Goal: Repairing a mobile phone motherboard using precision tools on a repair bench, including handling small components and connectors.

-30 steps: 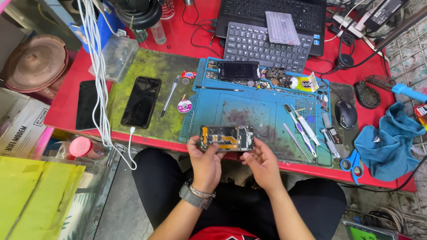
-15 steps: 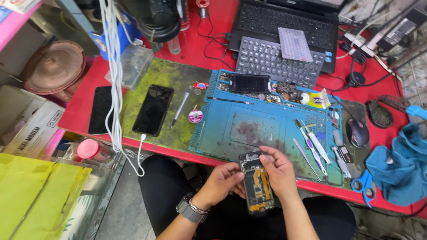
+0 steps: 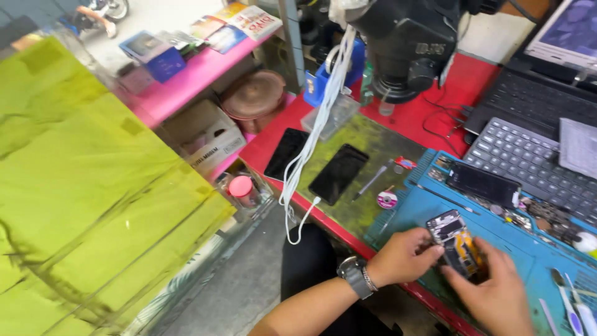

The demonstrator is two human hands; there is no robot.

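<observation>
An opened phone with its circuit board and yellow parts showing is held upright over the near edge of the blue work mat. My left hand, a watch on its wrist, grips the phone's left side. On the phone's lower right side lie the fingers of my right hand. Both hands hold it just above the mat.
Two black phones lie face down on a worn green mat. White cables hang across the red table. A keyboard, a microscope base, tweezers, a solder reel, a pink-lidded jar and a yellow-green sheet are around.
The view has swung left and closer. The opened phone stays in both hands, now upright and tilted near the mat's left part rather than flat in front of me.
</observation>
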